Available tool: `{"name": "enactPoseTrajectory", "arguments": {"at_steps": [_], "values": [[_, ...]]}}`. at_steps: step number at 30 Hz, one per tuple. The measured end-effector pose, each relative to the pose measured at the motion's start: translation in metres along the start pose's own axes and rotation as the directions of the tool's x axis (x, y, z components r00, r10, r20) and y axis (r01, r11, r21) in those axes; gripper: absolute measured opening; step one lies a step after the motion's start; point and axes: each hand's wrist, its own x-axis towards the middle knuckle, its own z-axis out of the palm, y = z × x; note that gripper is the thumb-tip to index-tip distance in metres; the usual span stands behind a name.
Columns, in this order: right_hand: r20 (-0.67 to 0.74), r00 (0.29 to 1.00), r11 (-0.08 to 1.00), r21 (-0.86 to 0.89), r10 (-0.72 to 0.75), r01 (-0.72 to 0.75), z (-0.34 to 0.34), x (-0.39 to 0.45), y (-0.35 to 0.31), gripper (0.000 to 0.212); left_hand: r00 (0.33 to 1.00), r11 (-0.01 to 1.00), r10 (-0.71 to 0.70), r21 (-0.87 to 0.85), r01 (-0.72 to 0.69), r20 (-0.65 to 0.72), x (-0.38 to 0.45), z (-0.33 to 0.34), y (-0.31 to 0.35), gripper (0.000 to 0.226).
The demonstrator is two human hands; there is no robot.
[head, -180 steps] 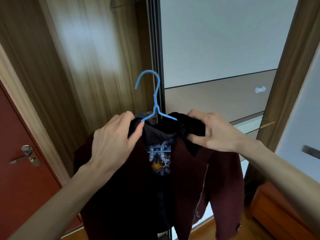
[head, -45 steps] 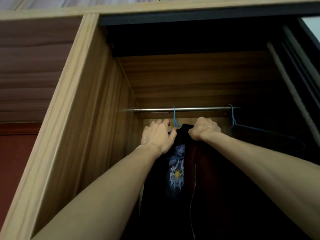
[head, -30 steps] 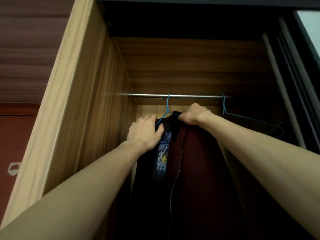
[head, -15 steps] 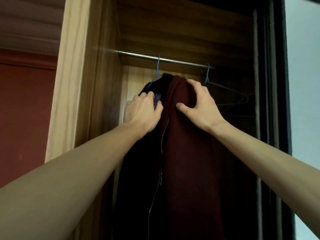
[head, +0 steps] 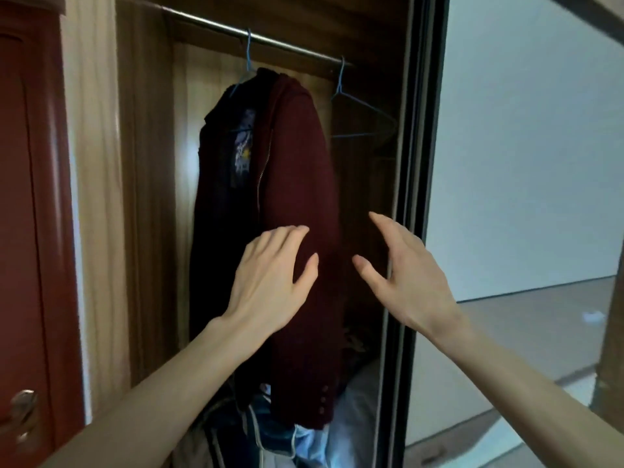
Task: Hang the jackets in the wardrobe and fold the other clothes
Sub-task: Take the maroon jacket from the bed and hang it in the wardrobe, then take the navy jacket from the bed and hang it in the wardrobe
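- Maroon jacket (head: 297,204) hangs on a blue hanger (head: 248,52) from the wardrobe rail (head: 297,50), so this hanging step looks done.
- Left hand (head: 270,282) lies spread against its sleeve; right hand (head: 405,275) is spread too, just beside it, holding nothing.
- Counted: one jacket hung, two blue hangers, the second one (head: 358,109) bare.
- Crumpled clothes (head: 287,437) below appear unfolded; folding seems left.

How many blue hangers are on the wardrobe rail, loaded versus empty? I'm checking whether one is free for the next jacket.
Blue hanger carrying the maroon jacket: 1
Empty blue hanger: 1
Total on the rail: 2
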Motion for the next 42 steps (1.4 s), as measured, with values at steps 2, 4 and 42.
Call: {"name": "enactPoseTrajectory", "arguments": {"at_steps": [2,4,42], "values": [[0.004,1.0,0.997,-0.071,0.009,-0.009,-0.011,-0.032,0.01,0.069,0.999,1.0,0.022,-0.018,-0.021,0.042,-0.03,0.014,0.016,0.05],[0.005,0.999,0.991,-0.128,0.034,-0.033,-0.022,-0.066,0.023,0.069,0.997,0.998,0.033,-0.047,-0.031,0.063,-0.053,0.025,0.036,0.05],[-0.654,0.295,-0.164,-0.545,0.697,-0.822,-0.368,-0.679,0.017,0.068,0.622,0.367,0.761,-0.914,-0.175,0.186,-0.383,0.074,0.581,0.053]]}}
